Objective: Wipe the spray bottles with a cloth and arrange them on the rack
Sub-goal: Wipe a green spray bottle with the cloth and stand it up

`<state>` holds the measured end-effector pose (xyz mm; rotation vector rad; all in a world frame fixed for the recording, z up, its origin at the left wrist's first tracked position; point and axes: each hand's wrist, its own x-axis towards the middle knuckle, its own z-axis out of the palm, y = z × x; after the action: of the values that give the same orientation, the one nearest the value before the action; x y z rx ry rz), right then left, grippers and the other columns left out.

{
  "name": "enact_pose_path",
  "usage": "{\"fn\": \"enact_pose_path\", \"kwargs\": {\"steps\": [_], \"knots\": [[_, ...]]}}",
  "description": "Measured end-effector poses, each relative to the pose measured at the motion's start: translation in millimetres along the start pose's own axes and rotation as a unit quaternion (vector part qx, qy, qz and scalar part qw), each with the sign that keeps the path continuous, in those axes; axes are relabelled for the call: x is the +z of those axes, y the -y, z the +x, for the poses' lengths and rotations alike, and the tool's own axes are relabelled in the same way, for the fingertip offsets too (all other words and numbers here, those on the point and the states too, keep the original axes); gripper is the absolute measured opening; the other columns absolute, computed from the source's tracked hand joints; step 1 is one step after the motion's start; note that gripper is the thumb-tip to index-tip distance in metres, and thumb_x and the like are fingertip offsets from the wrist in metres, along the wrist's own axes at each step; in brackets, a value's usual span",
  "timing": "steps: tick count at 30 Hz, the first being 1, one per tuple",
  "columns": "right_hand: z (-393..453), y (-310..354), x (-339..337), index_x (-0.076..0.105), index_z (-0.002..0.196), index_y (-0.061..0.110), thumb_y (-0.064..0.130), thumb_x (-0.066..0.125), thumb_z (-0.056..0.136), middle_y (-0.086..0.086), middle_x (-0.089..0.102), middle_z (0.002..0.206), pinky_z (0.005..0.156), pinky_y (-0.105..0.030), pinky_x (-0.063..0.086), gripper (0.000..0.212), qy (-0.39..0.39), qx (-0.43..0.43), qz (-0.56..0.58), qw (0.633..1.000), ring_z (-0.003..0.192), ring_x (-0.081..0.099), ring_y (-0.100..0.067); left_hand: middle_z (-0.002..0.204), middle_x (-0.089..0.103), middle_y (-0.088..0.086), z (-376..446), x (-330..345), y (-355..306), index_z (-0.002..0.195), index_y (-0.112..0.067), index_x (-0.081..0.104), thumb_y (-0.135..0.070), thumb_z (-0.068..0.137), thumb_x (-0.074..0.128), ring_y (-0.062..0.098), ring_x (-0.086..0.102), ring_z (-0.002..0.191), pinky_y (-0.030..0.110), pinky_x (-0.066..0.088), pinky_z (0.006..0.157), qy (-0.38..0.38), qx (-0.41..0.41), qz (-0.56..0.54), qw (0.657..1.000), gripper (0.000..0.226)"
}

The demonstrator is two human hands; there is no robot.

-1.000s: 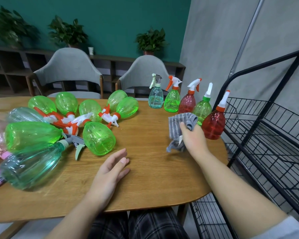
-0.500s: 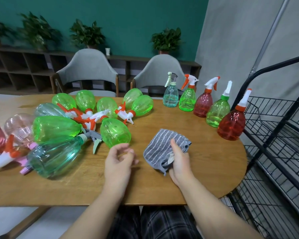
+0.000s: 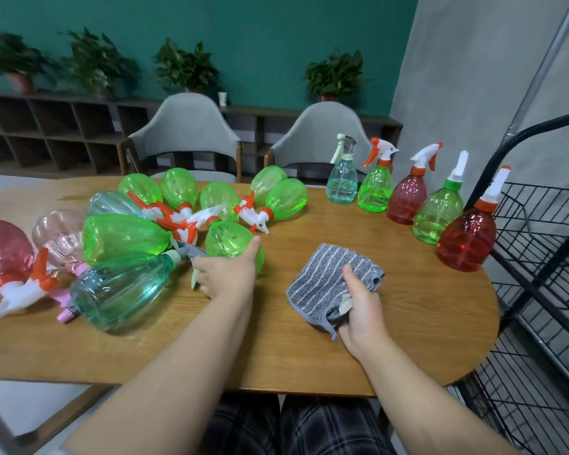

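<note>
On the near green bottle [image 3: 234, 244], lying on its side on the table [image 3: 424, 323], the left hand [image 3: 225, 274] curls its fingers round the body. It looks empty, light, thin-walled and slick; the neck would give a surer hold. The right hand [image 3: 358, 310] clutches the soft striped cloth [image 3: 326, 284]. 5 bottles stand near the rack [image 3: 546, 257].

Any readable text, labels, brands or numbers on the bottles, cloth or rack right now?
None readable.
Spray bottles: plain tinted plastic, no labels showing.
Cloth: striped; a small pale tag by the right hand, nothing legible on it.
Rack: bare black wire, no sign.
</note>
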<state>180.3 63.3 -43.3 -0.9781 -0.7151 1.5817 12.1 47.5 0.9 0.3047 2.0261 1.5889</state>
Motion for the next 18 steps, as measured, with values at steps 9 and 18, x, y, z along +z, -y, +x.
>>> {"fn": "enact_pose_path", "kwargs": {"steps": [9, 18], "knots": [[-0.9, -0.3, 2.8, 0.063, 0.118, 0.012, 0.03, 0.063, 0.091, -0.008, 0.071, 0.11, 0.096, -0.049, 0.05, 0.032, -0.007, -0.004, 0.002, 1.0, 0.102, 0.068, -0.026, 0.143, 0.043, 0.014, 14.0, -4.5, -14.4, 0.148, 0.001, 0.023, -0.042, 0.077, 0.079, 0.035, 0.042, 0.128, 0.043, 0.038, 0.102, 0.099, -0.056, -0.042, 0.993, 0.1], [-7.0, 2.8, 7.0, 0.062, 0.12, 0.007, 0.025, 0.06, 0.093, -0.012, 0.07, 0.111, 0.092, -0.046, 0.052, 0.032, -0.019, -0.016, 0.008, 1.0, 0.102, 0.068, -0.027, 0.121, 0.067, 0.003, -3.5, -15.6, -6.4, 0.133, -0.02, 0.05, -0.064, 0.04, 0.077, 0.025, 0.062, 0.113, 0.047, 0.043, 0.106, 0.219, 0.06, -0.156, 0.961, 0.106]]}}
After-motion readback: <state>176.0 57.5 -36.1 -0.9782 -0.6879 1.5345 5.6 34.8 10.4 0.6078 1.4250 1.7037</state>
